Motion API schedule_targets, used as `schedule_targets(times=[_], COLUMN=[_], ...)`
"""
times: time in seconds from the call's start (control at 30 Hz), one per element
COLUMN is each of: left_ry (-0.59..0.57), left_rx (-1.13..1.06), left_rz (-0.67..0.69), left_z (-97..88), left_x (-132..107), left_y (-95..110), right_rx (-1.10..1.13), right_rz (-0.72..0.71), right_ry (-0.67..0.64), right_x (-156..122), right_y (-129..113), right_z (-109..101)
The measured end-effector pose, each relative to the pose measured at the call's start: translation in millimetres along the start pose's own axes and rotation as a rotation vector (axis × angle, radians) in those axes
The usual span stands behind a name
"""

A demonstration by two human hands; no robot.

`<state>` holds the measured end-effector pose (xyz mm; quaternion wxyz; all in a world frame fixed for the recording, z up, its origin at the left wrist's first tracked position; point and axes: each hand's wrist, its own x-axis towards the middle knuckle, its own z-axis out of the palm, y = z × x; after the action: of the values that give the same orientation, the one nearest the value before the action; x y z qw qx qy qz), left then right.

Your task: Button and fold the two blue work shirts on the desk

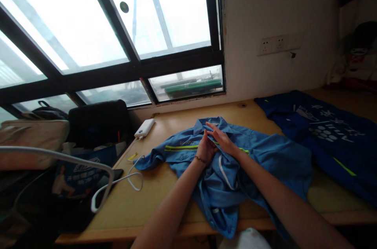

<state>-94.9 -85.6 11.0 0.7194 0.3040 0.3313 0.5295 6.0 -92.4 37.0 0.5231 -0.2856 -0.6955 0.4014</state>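
A light blue work shirt with a yellow-green stripe lies spread on the wooden table. Both my hands meet near its collar. My left hand, with a thin bracelet at the wrist, is closed and pinches the shirt's front edge. My right hand rests on the cloth right beside it, fingers stretched toward the collar and pressed on the fabric. The shirt's lower part hangs over the table's front edge.
A darker blue garment with white print lies at the right. A white power bank with a white cable sits at the left by the window. Bags and a white tube crowd the far left.
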Motion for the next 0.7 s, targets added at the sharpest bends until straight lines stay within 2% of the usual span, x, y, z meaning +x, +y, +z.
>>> schedule_targets(times=[0.1,0.23,0.33,0.5,0.7], left_ry=[0.057,0.087,0.139,0.123,0.253], left_rx=[-0.013,-0.079,-0.105,-0.093,-0.041], left_rz=[0.036,0.064,0.023,-0.142,-0.071], left_z=[-5.3,-10.3,-12.0,-15.7,-15.4], left_x=[5,9,10,13,13], left_y=[-6,-9,-5,1,6], right_rx=[-0.136,-0.502,-0.686,-0.848,-0.905], right_rz=[0.045,0.007,-0.051,-0.129,-0.08], right_ry=[0.046,0.164,0.064,-0.141,-0.284], right_x=[1,2,2,-1,-3], right_y=[10,18,20,18,8], right_z=[0,-2,-3,2,8])
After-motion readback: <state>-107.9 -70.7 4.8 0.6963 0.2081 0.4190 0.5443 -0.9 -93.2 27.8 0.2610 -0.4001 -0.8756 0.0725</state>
